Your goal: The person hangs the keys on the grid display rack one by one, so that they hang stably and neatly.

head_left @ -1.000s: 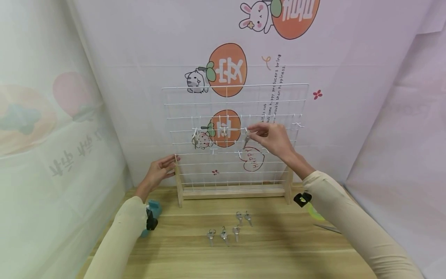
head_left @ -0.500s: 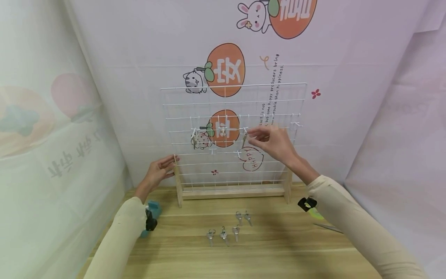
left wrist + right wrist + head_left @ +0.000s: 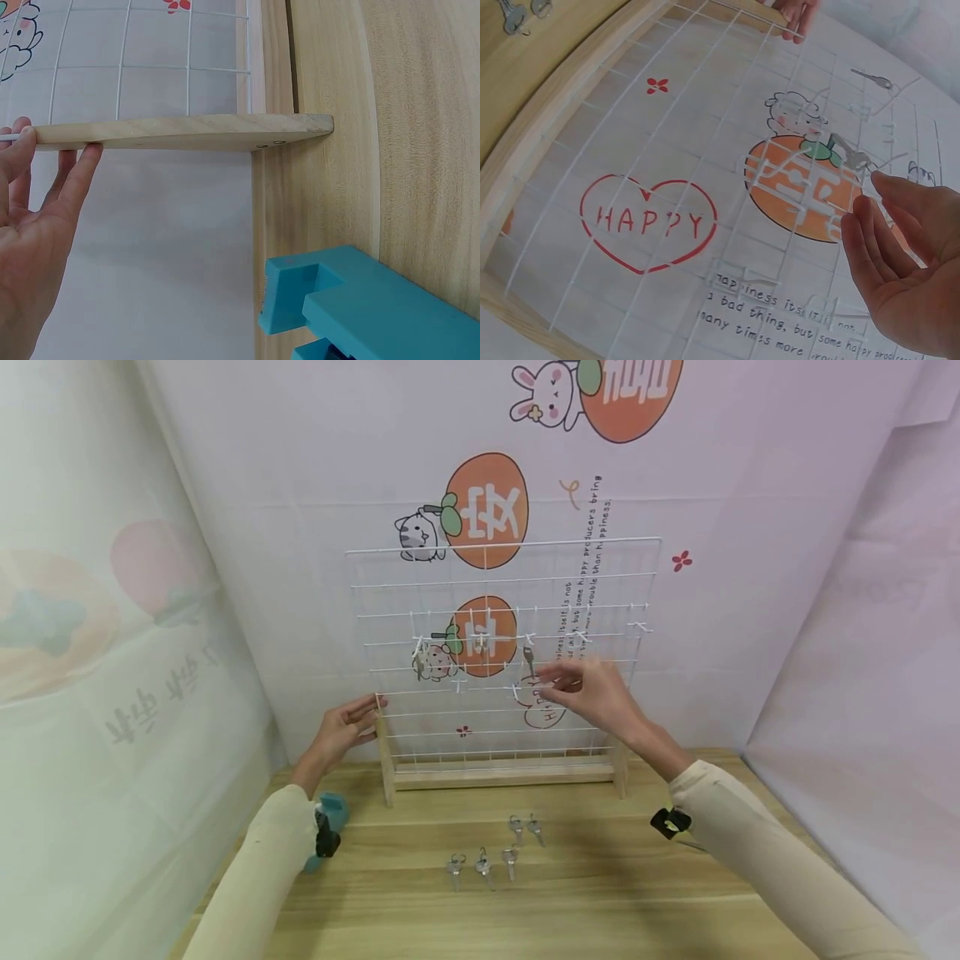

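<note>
A white wire grid rack (image 3: 491, 581) stands upright in a wooden base (image 3: 502, 775). At its left side my left hand (image 3: 341, 727) grips the wooden side post (image 3: 187, 129), thumb and fingers on either side near its top. A key (image 3: 529, 657) hangs on the grid below a white hook (image 3: 528, 639). Right by its lower end, my right hand (image 3: 592, 693) has its fingers loosely bent, with a gap between thumb and fingers. Further left, another key (image 3: 421, 665) and one at the middle hook (image 3: 482, 643) hang on the grid.
Several keys with rings (image 3: 483, 865) lie on the wooden table (image 3: 375, 910) in front of the rack. A teal object (image 3: 360, 292) sits beside the left forearm. More white hooks (image 3: 640, 627) are on the grid. A printed cloth (image 3: 300, 527) stands behind.
My right hand has come off the key's top at the hook and moved slightly down; the key now shows hanging there. My left hand has stayed on the post.
</note>
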Motion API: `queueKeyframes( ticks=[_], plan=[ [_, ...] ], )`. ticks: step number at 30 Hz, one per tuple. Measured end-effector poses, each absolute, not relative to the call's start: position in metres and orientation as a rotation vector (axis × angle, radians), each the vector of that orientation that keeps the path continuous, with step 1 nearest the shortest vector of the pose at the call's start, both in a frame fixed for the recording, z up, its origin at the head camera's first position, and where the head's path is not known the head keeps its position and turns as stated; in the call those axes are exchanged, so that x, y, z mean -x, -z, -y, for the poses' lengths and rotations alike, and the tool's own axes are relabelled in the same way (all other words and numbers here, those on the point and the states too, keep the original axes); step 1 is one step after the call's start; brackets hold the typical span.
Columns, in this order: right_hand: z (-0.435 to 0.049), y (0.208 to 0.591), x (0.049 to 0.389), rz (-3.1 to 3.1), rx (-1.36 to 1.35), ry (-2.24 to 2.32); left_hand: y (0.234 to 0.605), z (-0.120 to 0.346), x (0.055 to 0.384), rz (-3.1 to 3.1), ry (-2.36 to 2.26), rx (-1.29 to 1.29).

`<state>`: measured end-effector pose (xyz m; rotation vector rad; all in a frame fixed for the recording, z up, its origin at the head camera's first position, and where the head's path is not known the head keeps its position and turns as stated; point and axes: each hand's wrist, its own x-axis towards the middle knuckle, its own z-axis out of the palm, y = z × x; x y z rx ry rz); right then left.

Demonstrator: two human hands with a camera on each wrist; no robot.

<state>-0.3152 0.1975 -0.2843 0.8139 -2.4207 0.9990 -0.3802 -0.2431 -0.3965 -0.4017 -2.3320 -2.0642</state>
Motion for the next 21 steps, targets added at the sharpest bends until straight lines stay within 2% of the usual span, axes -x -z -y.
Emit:
queueKeyframes(
  ticks=[21],
  plan=[
    [-0.195, 0.351, 0.315, 2.49, -0.88, -1.02, 0.395, 0.241, 0.38, 2.335, 2.048, 0.384]
  ],
)
